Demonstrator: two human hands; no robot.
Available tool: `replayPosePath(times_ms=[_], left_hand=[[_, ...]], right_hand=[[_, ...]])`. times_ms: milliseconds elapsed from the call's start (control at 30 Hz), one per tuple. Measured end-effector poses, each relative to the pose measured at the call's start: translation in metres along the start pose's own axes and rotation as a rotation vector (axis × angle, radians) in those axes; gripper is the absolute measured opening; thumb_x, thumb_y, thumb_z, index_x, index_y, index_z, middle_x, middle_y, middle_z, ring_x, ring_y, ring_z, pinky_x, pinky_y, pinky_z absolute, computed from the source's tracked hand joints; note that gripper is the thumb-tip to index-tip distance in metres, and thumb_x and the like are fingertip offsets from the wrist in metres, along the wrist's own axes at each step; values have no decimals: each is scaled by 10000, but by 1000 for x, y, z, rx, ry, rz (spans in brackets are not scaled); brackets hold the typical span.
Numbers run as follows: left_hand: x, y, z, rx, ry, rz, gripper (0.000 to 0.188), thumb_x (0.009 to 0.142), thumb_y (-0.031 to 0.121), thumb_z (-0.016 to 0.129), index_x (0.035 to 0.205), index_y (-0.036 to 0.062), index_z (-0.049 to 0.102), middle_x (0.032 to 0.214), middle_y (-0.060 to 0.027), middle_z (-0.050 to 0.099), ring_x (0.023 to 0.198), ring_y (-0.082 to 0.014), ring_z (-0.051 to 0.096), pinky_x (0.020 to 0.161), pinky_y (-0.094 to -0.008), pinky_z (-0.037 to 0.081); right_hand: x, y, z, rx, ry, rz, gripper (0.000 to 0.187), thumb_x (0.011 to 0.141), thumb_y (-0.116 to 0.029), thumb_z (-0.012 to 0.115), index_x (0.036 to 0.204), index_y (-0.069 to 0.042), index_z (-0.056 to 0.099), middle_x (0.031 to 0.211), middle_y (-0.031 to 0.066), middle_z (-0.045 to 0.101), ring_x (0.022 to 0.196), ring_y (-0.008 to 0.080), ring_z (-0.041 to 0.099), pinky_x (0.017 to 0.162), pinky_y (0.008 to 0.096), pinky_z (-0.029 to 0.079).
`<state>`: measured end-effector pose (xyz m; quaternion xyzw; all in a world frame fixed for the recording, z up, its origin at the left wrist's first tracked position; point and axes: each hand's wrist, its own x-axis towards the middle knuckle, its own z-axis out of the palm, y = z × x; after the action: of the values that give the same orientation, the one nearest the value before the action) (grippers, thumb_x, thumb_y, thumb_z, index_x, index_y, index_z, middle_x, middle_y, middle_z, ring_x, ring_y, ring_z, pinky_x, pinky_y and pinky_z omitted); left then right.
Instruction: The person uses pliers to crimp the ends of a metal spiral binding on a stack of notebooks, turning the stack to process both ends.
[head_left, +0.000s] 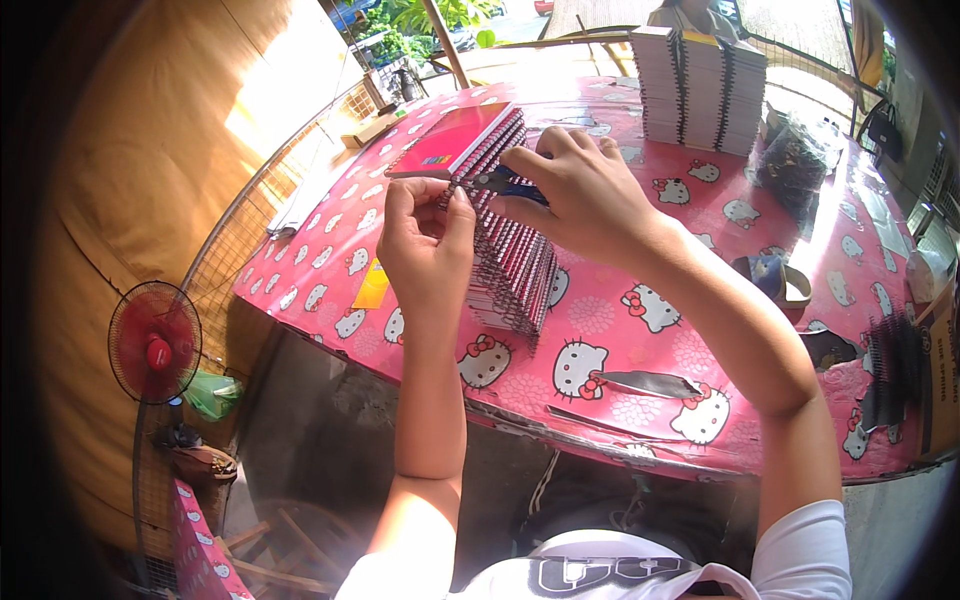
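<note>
A tall stack of spiral-bound notebooks (515, 265) stands on the table, dark coils facing right. The top notebook (452, 138) has a bright pink cover. At its near corner, my left hand (428, 228) pinches the coil end between thumb and fingers. My right hand (585, 185) grips dark-handled pliers (492, 181) from the right side. Their jaws point left and meet the coil beside my left fingertips. What exactly sits between the jaws is too small to tell.
The pink patterned table (590, 310) carries more coil-bound stacks (700, 90) at the back, with a person behind. A dark plastic bag (795, 165), a slipper-like item (775, 280), black scraps (650, 384) and a yellow card (371, 287) lie about. A red fan (155, 345) stands left.
</note>
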<state>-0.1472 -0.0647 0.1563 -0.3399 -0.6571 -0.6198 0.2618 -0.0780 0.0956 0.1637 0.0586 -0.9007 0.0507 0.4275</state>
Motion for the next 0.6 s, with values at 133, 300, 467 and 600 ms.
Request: replayPosePath(times_ms=[133,300,467,600], left_hand=[[-1,-3,-2,-18,4,-7,105,857,41,672,886,27,573,749,-3,606,652,-54,563,591,-221,474],[-3,0,0,25,19,7,103,865,57,679,895,35,583,777,15,593,671,-37,538,615,-198,449],[-3,3,2,92,42,-3,121,864,71,677,881,31,565,776,6,594,666,-44,538,611,-207,450],[-1,-3,-7,49,49,-101,156,864,82,663,885,25,519,773,-12,599,668,-66,568,629,-238,486]], right_hand=[[6,-1,-5,58,31,-31,426,862,-487,640,1055,-107,626,917,146,598,888,320,618,766,446,485],[12,9,-11,32,-20,-10,549,803,-545,679,806,4,662,708,154,643,657,306,667,596,404,535],[15,7,-13,5,-175,80,626,783,-610,670,647,0,633,579,159,614,541,341,639,541,422,524],[7,2,-17,27,-272,195,631,788,-619,661,694,4,627,638,172,624,601,349,645,587,430,525]])
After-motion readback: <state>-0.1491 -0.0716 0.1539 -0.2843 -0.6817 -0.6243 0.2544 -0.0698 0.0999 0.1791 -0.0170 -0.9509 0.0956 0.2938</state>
